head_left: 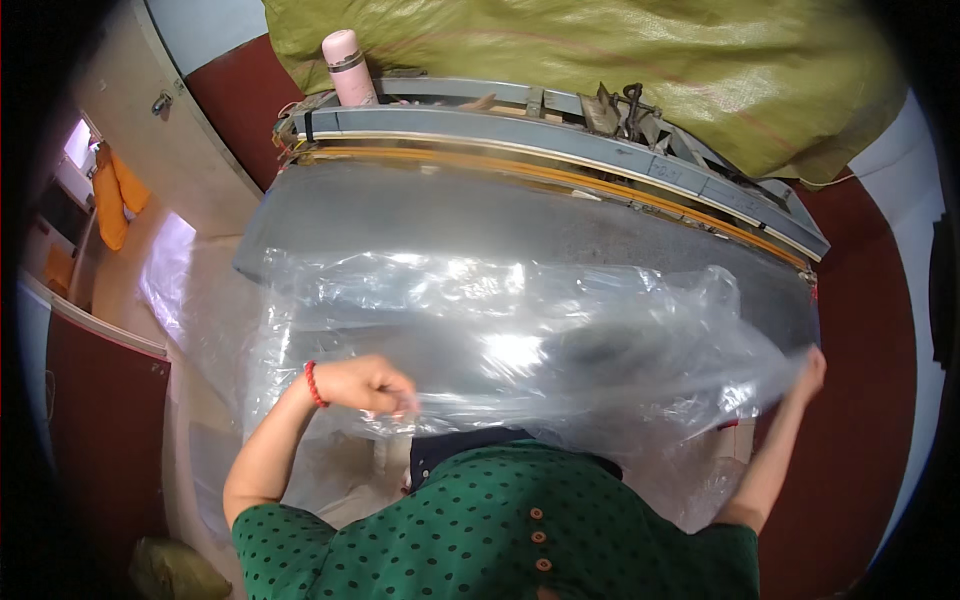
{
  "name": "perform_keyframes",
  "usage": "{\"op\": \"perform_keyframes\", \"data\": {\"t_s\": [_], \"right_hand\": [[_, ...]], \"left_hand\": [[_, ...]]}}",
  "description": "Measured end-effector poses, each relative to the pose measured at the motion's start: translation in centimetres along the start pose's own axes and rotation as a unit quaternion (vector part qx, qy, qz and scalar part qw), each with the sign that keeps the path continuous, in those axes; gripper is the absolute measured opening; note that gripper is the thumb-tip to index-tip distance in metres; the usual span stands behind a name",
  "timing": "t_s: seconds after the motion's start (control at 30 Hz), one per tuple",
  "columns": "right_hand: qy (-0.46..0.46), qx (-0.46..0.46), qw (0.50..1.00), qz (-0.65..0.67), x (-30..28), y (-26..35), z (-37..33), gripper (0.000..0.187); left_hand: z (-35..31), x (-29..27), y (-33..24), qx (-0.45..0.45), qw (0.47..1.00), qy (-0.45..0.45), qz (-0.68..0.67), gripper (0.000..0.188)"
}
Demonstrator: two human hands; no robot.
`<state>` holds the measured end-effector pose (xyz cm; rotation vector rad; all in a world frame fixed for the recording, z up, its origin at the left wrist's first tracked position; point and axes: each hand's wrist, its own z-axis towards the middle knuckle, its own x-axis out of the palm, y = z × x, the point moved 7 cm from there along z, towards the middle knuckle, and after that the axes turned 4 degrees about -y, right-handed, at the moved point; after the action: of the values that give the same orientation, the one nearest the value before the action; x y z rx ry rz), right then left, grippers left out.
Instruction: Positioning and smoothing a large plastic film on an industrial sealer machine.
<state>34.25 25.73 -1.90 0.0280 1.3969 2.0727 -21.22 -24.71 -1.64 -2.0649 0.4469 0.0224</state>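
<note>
A large clear plastic sheet (590,350) lies crinkled over the near part of a dark grey worktable (430,205) and hangs off its front edge. My left hand (365,384), with a red beaded bracelet (316,384) at the wrist, is closed over the sheet's near edge at the centre left; its fingertips are slightly blurred. Out at the right end, my right hand (812,374) grips the sheet's corner and holds it stretched, with the plastic pulled into folds leading to it.
A grey metal bar (480,125) with orange strips (560,172) spans the table's back. Behind it stand a pink flask (348,68) and some metal clamps (632,110). Yellow-green tarp (600,60) hangs beyond. An open door (165,120) is at left; a yellowish bag (175,570) sits lower left.
</note>
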Motion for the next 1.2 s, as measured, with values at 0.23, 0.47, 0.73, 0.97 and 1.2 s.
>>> {"op": "perform_keyframes", "data": {"t_s": [0.23, 0.47, 0.73, 0.97, 1.2], "right_hand": [[-0.199, 0.035, 0.936, -0.287, -26.0, -11.9, 3.0, 0.031], [0.058, -0.083, 0.942, -0.319, -9.1, -7.1, 7.4, 0.035], [0.067, -0.184, 0.936, -0.294, 5.1, -4.7, 8.0, 0.029], [-0.028, -0.069, 0.879, -0.471, 2.1, -4.1, 7.2, 0.034], [-0.013, -0.089, 0.848, -0.522, 0.9, -1.4, 5.7, 0.027]], "left_hand": [[-14.7, -8.4, 21.1, -0.311, 0.921, -0.185, 0.145, 0.022], [-33.7, -29.0, 6.0, -0.101, 0.379, -0.797, 0.459, 0.024], [-6.0, -31.2, 11.1, -0.089, 0.688, -0.631, 0.346, 0.050], [-3.8, -33.9, 15.2, -0.327, 0.664, -0.605, 0.294, 0.060], [1.0, -31.6, 5.7, -0.155, 0.560, -0.726, 0.369, 0.045]]}}
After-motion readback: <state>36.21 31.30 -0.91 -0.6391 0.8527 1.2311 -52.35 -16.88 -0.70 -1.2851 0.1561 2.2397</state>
